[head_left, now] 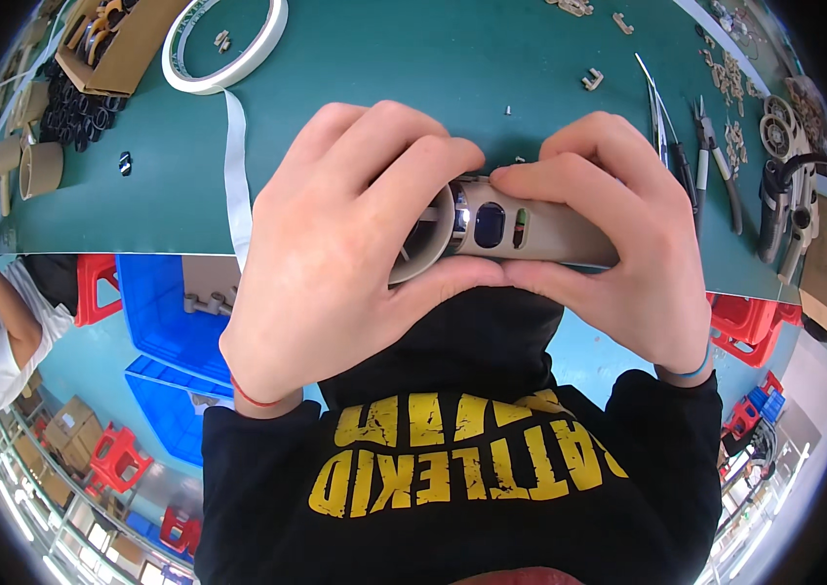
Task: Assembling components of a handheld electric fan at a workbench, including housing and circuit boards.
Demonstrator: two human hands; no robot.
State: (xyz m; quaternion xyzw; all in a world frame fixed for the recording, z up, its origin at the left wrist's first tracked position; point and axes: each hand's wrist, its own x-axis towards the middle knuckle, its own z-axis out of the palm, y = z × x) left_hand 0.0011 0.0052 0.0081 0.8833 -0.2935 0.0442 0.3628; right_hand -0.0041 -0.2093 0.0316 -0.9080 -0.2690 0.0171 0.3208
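Beige plastic tubular housing (570, 231), held in two bare hands at the near edge of the green surface (413, 68).
Left to right: white ring-shaped roll of tape (265, 44), far left on the surface, loose end trailing toward the person; left hand (335, 229), fingers curled over and thumb under the housing's wide, round, open end; the housing, long axis running side to side, nearly level, dark oval window between the hands, contact with the surface cannot be told; right hand (628, 214), gripping the narrower barrel, fingertips on the far side, thumb along the near side, thumb tips meeting; metal pliers with black and grey handles (723, 166), beyond the right hand. Each hand equally close, one per end.
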